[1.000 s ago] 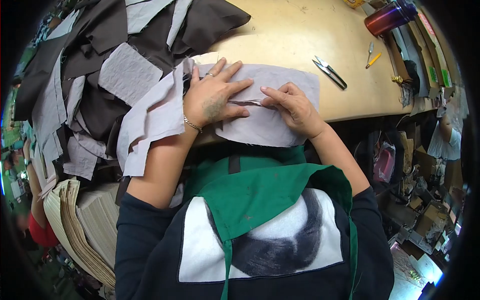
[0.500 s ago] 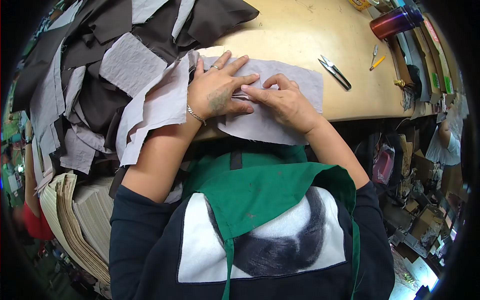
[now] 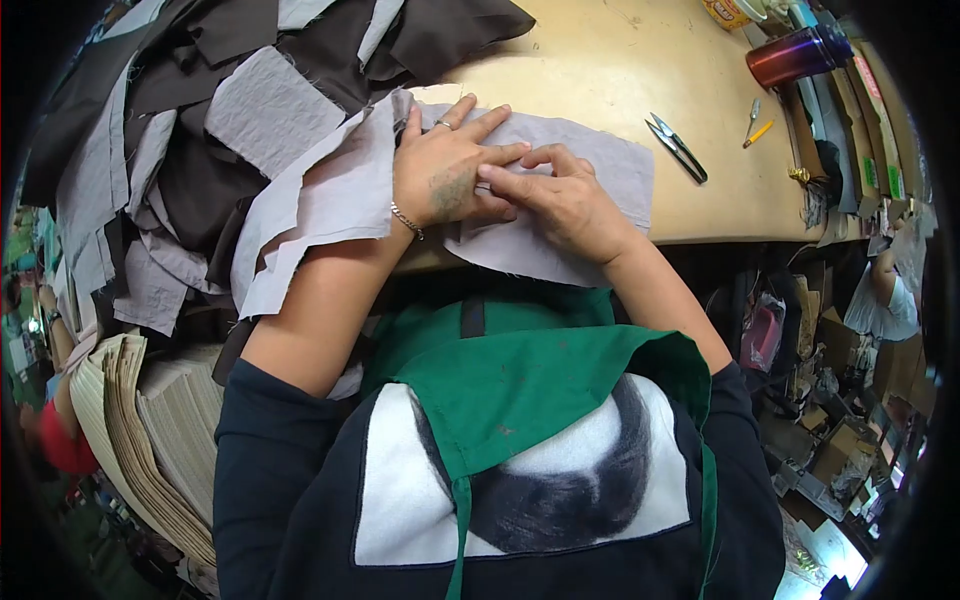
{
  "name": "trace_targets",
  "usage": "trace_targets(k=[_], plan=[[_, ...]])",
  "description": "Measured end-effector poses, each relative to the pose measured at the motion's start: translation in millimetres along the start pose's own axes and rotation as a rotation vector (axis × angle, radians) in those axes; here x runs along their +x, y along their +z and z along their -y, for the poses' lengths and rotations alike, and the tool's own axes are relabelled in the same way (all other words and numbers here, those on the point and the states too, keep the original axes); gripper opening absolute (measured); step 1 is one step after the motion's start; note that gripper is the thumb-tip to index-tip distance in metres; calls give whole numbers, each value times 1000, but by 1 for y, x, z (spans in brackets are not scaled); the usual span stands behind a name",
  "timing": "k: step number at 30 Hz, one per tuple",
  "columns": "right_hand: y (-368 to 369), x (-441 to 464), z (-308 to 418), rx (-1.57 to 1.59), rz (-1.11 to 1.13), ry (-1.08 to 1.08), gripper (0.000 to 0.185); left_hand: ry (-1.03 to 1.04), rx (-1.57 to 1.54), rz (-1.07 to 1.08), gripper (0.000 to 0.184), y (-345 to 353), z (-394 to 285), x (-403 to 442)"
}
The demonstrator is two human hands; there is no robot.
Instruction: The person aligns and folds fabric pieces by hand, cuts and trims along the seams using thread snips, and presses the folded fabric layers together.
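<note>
A light grey fabric piece [image 3: 560,255] with a curved lower edge lies flat near the table's front edge. My left hand [image 3: 452,180] rests palm down on it, fingers spread out. Close against its index finger and thumb, my right hand [image 3: 565,200] has thumb and fingertips pinched together at the cloth; the exact bit of fabric between them is hidden. Another grey fabric piece [image 3: 345,190] drapes over my left wrist and forearm. To the right of my hands lie black thread snips [image 3: 678,150] with their blades apart.
Dark and grey fabric pieces [image 3: 170,190] are heaped at the left. A purple-red bottle [image 3: 795,58], a yellow cup [image 3: 730,12] and a small yellow-handled tool [image 3: 758,134] are at the right. Thick stacked sheets [image 3: 175,420] stand lower left. A person's red sleeve [image 3: 65,440] shows at far left.
My hands have come slightly closer together, the right fingertips now nearer the left index finger and covering the fold seen before. The whole view has shifted a little.
</note>
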State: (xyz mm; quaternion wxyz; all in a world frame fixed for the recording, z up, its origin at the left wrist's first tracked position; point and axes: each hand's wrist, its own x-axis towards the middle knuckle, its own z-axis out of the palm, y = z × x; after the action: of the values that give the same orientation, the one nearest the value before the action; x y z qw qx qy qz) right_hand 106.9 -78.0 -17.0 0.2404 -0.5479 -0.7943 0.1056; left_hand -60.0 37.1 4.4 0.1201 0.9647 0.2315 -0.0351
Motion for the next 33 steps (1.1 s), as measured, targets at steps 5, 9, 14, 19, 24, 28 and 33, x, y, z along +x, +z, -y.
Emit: trace_targets(k=[5,9,14,19,24,28,33], plan=[[-8,-20,-10,-11,-14,94,67,16,-12,-22,78,1,3,-1],[-12,-31,-11,-8,-52,101,68,28,-23,-46,77,4,3,0],[-8,-10,1,-73,-33,23,68,24,-14,-27,78,0,1,-1],[-8,-15,-3,-157,-22,10,63,21,-7,-15,78,0,2,-1],[-31,-67,-22,-221,-63,48,57,12,-20,-3,78,0,1,0],[-45,-70,-20,-165,-118,84,58,12,-20,10,79,-5,-4,3],[-36,-38,-3,388,-235,211,58,55,-68,-29,80,8,-28,25]])
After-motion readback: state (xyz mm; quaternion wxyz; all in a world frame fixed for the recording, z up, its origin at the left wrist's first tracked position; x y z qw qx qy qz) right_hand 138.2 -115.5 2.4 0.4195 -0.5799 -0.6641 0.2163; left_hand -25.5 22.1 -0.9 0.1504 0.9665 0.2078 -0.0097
